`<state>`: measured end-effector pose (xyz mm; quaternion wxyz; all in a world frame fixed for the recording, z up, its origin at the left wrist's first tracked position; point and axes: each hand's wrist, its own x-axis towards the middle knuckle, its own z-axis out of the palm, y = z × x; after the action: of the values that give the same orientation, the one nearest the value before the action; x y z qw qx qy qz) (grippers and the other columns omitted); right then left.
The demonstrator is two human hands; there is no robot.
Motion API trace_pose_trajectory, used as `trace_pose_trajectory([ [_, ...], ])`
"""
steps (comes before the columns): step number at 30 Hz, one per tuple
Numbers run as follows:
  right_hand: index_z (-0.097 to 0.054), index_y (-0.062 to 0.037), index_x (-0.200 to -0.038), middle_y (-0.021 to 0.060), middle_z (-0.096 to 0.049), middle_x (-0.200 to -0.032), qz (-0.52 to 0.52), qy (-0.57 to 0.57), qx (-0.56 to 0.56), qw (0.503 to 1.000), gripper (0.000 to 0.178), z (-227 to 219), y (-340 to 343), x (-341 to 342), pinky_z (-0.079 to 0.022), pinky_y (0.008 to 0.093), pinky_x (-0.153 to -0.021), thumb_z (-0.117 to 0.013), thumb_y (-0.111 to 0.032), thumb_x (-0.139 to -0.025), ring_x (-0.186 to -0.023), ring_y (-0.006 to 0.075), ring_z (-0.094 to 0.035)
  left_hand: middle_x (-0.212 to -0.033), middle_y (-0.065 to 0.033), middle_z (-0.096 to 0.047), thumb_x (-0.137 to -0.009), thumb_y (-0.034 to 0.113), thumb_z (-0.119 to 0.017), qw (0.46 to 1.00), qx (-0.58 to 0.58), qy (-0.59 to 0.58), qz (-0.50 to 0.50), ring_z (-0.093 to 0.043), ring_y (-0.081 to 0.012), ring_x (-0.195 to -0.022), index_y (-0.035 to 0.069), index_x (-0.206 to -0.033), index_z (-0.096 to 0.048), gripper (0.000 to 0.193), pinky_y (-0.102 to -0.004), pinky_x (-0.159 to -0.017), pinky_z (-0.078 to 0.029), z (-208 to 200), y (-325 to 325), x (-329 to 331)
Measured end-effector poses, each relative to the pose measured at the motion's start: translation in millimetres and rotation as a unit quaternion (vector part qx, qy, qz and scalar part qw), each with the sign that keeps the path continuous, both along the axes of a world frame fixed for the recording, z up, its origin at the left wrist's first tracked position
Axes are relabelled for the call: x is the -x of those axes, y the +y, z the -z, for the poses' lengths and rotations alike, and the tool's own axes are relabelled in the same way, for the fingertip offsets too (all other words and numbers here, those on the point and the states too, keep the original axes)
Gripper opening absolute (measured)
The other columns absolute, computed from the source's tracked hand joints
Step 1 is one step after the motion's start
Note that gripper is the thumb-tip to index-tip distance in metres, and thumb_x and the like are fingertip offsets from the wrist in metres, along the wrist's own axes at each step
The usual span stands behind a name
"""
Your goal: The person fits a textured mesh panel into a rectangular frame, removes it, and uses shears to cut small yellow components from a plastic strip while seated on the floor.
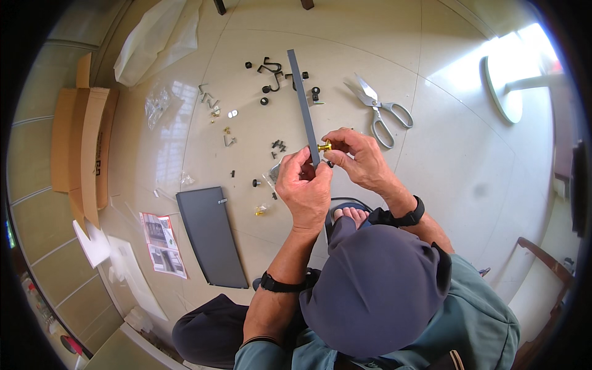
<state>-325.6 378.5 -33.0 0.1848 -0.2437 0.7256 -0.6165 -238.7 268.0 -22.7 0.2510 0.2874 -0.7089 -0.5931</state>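
My left hand [306,194] is closed around the near end of a long, narrow grey bar [300,92], which points away from me above the floor. Against the bar's right side, close to that end, sits a small shiny gold knob [325,146]. The fingers and thumb of my right hand [365,161] pinch this knob. Whether its shaft is inside the bar or only touches it, I cannot tell. Beyond my hands lie black hooks [271,65] and small black round caps [264,101], partly behind the bar. Several small black screws [279,146] lie left of the bar.
Scissors [376,108] lie spread on the floor at the right. A dark grey panel [213,237] and a printed leaflet [163,245] lie at the left, near a cardboard box [92,142]. Allen keys [208,97] and plastic bags [159,105] are scattered farther off. A round-based stand [502,92] is far right.
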Motion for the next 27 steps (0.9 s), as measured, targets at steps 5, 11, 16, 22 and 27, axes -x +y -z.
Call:
trace_pose_trajectory([
  [5, -0.063, 0.0034, -0.095, 0.0181, -0.067, -0.079, -0.018, -0.016, -0.073, 0.997, 0.026, -5.8, -5.7, 2.7, -0.051, 0.0346, -0.063, -0.061, -0.022, -0.096, -0.067, 0.0259, -0.064, -0.087, -0.0038, -0.060, -0.072, -0.006, -0.066, 1.000, 0.019, -0.001, 0.005, -0.054, -0.0083, -0.063, -0.005, -0.103, -0.068, 0.031, -0.0235, -0.055, -0.047, 1.0, -2.0, -0.8],
  [11, -0.061, 0.0024, -0.076, 0.0163, -0.060, -0.061, 0.013, -0.042, -0.141, 0.989, 0.047, 2.9, -13.7, 2.9, -0.049, 0.0372, -0.059, -0.045, -0.034, -0.102, -0.055, 0.0339, -0.057, -0.089, -0.0010, -0.062, -0.077, -0.005, -0.066, 0.999, -0.002, -0.029, 0.014, -0.059, -0.0066, -0.071, -0.006, -0.105, -0.069, 0.028, -0.0221, -0.064, -0.049, -7.7, 1.8, -0.2],
  [16, -0.063, 0.0004, -0.080, 0.0130, -0.064, -0.064, 0.010, -0.176, -0.147, 0.973, 0.050, 0.0, -6.4, 7.9, -0.051, 0.0349, -0.058, -0.042, -0.038, -0.103, -0.055, 0.0278, -0.061, -0.087, -0.0043, -0.061, -0.072, -0.006, -0.066, 1.000, 0.023, -0.008, 0.003, -0.055, -0.0090, -0.063, -0.005, -0.102, -0.067, 0.030, -0.0246, -0.057, -0.048, -1.6, -1.0, 0.1],
  [22, -0.062, 0.0040, -0.110, 0.0159, -0.069, -0.080, -0.018, 0.014, -0.011, 1.000, 0.027, -12.1, -3.4, 0.2, -0.053, 0.0320, -0.069, -0.069, -0.012, -0.089, -0.072, 0.0228, -0.067, -0.088, -0.0056, -0.061, -0.072, -0.005, -0.067, 1.000, 0.015, -0.006, 0.000, -0.055, -0.0098, -0.063, -0.006, -0.101, -0.067, 0.029, -0.0250, -0.057, -0.047, 1.1, -2.1, -0.1],
  [27, -0.063, 0.0031, -0.104, 0.0157, -0.067, -0.078, -0.031, -0.005, -0.091, 0.995, 0.023, -14.4, -1.9, 6.9, -0.051, 0.0335, -0.064, -0.063, -0.018, -0.093, -0.068, 0.0224, -0.064, -0.088, -0.0060, -0.061, -0.072, -0.006, -0.066, 1.000, 0.021, -0.007, 0.006, -0.055, -0.0098, -0.063, -0.006, -0.101, -0.067, 0.029, -0.0249, -0.057, -0.048, 0.4, -1.3, -0.3],
])
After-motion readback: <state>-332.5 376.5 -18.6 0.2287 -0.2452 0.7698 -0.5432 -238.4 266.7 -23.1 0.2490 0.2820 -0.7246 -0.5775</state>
